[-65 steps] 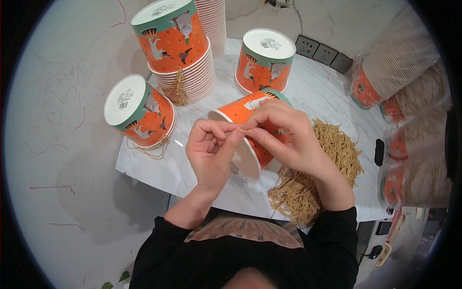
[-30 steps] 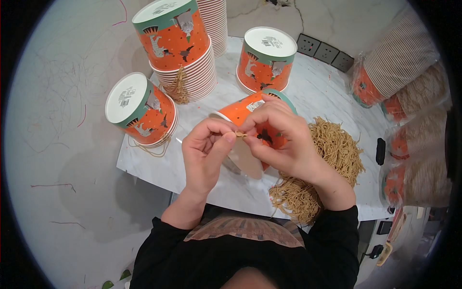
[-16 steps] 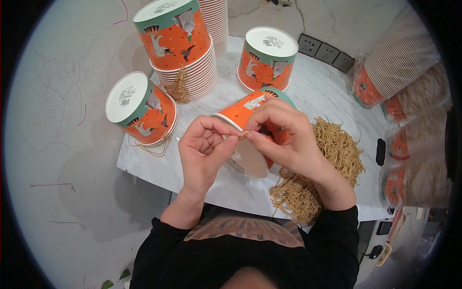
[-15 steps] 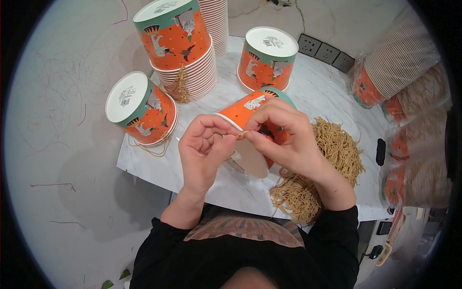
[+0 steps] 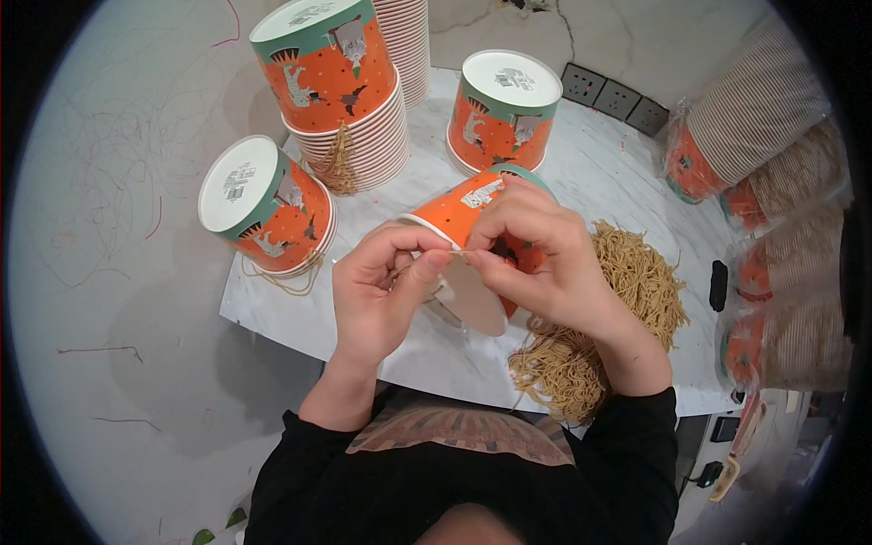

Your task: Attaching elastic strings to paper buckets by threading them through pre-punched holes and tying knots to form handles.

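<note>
An orange paper bucket (image 5: 449, 211) with a green band lies tilted on its side in front of me, its white-rimmed open end toward me. Just over that rim, my left hand (image 5: 374, 289) pinches a thin tan cord (image 5: 461, 252) between thumb and forefinger. My right hand (image 5: 545, 263) grips the same cord a short way along, covering part of the bucket. Fingertips hide most of the cord, so I cannot tell whether it is knotted. By my right forearm spreads a tangled heap of tan cords (image 5: 639, 283).
Upside-down orange buckets stand around: one at left (image 5: 272, 209) with cord at its rim, a tall stack (image 5: 350, 136) behind, another at the back (image 5: 505, 113). Plastic-wrapped bucket stacks (image 5: 754, 109) line the right. Wall sockets (image 5: 616, 98) sit beyond the marbled table (image 5: 436, 372).
My left fingers have curled in more, and the left hand has shifted slightly left. The cord between the fingertips looks straighter. The bucket and right arm have barely moved.
</note>
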Demonstrator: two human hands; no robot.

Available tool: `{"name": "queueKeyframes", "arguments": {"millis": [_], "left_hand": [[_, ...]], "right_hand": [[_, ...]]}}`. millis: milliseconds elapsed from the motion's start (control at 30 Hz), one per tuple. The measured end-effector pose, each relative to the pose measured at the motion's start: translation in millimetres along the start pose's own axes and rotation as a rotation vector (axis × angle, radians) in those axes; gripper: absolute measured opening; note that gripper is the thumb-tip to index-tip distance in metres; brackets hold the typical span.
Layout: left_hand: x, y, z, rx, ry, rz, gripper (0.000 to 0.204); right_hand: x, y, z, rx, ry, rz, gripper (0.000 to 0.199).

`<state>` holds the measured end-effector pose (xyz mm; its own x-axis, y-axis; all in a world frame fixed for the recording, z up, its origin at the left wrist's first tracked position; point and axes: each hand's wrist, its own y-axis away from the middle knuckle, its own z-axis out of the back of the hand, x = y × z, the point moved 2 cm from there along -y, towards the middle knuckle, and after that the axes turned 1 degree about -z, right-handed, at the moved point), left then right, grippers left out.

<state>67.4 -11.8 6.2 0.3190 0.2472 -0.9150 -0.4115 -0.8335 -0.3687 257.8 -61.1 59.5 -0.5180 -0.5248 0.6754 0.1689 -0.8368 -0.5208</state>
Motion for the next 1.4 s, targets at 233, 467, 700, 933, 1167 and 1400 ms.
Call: {"name": "queueKeyframes", "arguments": {"millis": [233,467,700,933,1167,1400], "left_hand": [[-4.3,-0.6,0.4,0.018,0.165,0.047,0.014],[-0.5,4.2,1.7,-0.031,0.079,-0.045,0.011],[5.9,7.5,-4.8,-0.133,0.084,-0.163,0.013],[-5.0,0.7,-10.2,-0.075,0.069,-0.201,0.02],[-15.1,-1.5,-12.2,-0.029,0.122,-0.083,0.024],[-22.6,-1.9,-4.3,-0.044,0.051,0.019,0.025]], "right_hand": [[3.1,0.3,2.6,0.024,0.004,-0.055,0.011],[7.3,-1.2,2.7,0.091,0.042,-0.014,0.014],[8.7,-2.9,8.7,0.103,0.082,0.029,0.015],[10.8,-2.0,16.2,0.128,0.025,-0.008,0.016],[2.9,1.5,-3.4,-0.009,-0.145,-0.066,0.024],[-0.9,1.5,-3.2,-0.035,-0.174,-0.045,0.019]]}}
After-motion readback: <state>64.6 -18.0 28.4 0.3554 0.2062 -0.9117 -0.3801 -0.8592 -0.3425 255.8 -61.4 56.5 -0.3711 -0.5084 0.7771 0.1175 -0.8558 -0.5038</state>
